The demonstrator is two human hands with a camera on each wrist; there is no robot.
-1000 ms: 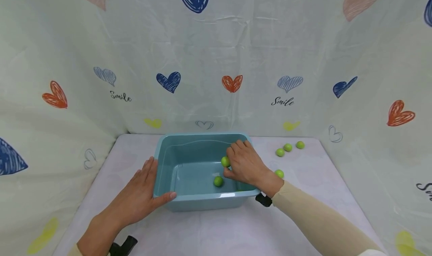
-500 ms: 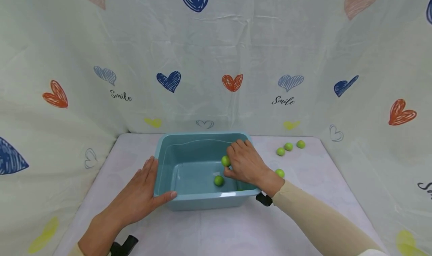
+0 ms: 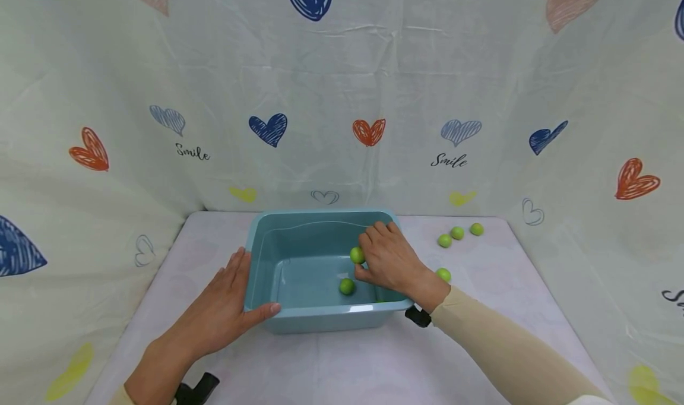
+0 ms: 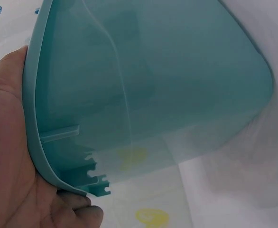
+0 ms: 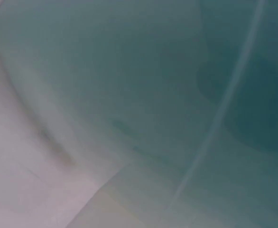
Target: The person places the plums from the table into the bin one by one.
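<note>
A blue-green plastic basin (image 3: 326, 322) stands on the table. My left hand (image 3: 221, 301) rests against its left side, fingers straight along the rim and thumb on the front corner; the left wrist view shows the palm (image 4: 8, 142) against the rim. Above the basin's right part, my right hand (image 3: 387, 259) pinches a lime (image 3: 357, 255) between thumb and fingers. Another lime (image 3: 347, 286) lies on the basin floor. A sliver of green shows by the front wall, mostly hidden. The right wrist view holds only the basin's outer wall (image 5: 129, 85), blurred.
Several limes lie on the white-covered table (image 3: 342, 369) right of the basin: a small group at the back, with one lime (image 3: 445, 240) nearest the basin, and another lime (image 3: 443, 274) beside my right wrist. A heart-printed curtain (image 3: 320, 84) closes off the back and sides.
</note>
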